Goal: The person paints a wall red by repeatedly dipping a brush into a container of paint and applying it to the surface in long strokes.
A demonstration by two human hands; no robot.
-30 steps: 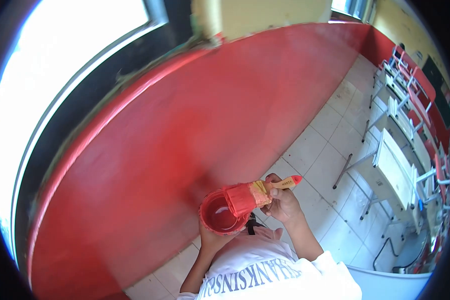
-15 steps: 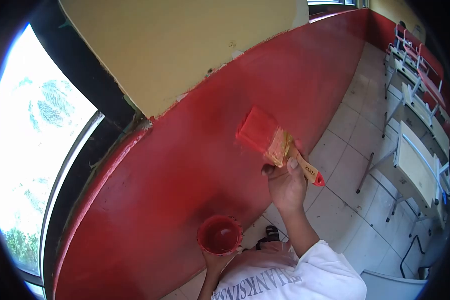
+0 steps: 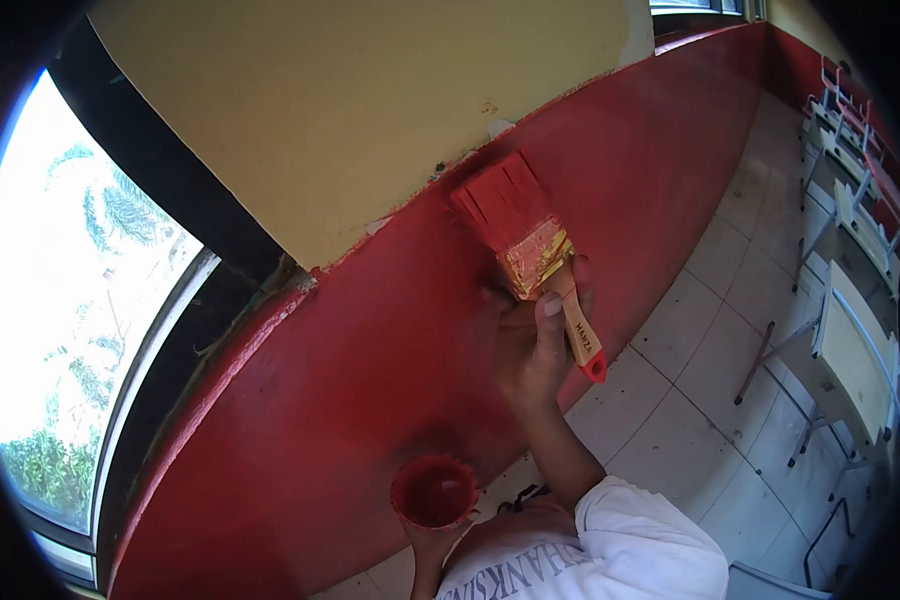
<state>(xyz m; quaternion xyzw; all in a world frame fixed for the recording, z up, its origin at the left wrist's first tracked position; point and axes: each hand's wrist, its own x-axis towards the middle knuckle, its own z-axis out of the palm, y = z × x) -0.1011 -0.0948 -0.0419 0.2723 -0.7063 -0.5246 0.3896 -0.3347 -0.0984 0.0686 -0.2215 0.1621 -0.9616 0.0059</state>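
The right hand (image 3: 535, 345) is up against the red wall (image 3: 370, 380), fingers wrapped tight around the wooden handle of the paintbrush (image 3: 530, 250), thumb laid flat along the front of the handle. The grip sits low on the brush, just below the yellow-smeared metal band, so the red tip of the handle pokes out down and to the right of the hand while the bristles reach up and to the left of it. Those bristles are loaded with red paint, fanned out and pressed to the wall right at the line where the red band meets the cream wall (image 3: 370, 110) above. Lower down, close to the person's chest, the left hand (image 3: 435, 545) cups a small red paint pot (image 3: 433, 491) from underneath, fingers closed round its base, only partly in view; the pot stands upright, mouth open to the camera, red inside, well apart from the brush. A white sleeve (image 3: 650, 535) covers the right shoulder, the forearm bare. To the left, a dark window frame (image 3: 185, 240) with bright daylight and greenery beyond it. Off to the right, pale floor tiles (image 3: 690, 400) and a row of desks (image 3: 855, 350) with red-backed chairs along the far edge.
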